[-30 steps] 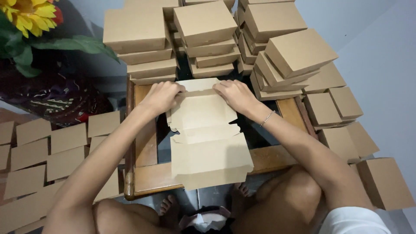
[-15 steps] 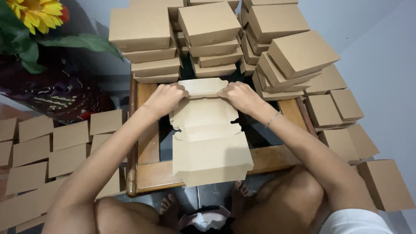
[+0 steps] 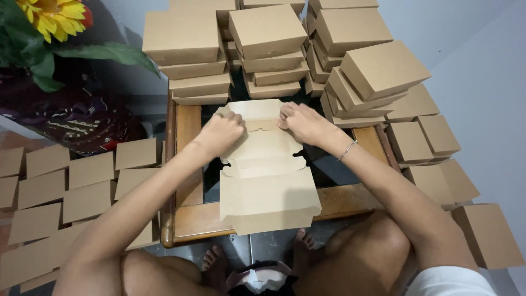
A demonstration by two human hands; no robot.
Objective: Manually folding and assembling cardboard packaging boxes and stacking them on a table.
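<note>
A flat cardboard box (image 3: 267,170) lies open on a small wooden table (image 3: 189,216). The left hand (image 3: 222,131) and right hand (image 3: 304,121) press down on its far flap, fingers curled. Stacks of closed boxes (image 3: 268,33) stand just beyond the hands.

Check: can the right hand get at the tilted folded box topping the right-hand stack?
Probably yes. The right hand presses the flat cardboard blank; the tilted box sits just beyond it on the right, with nothing visible between them.
</note>
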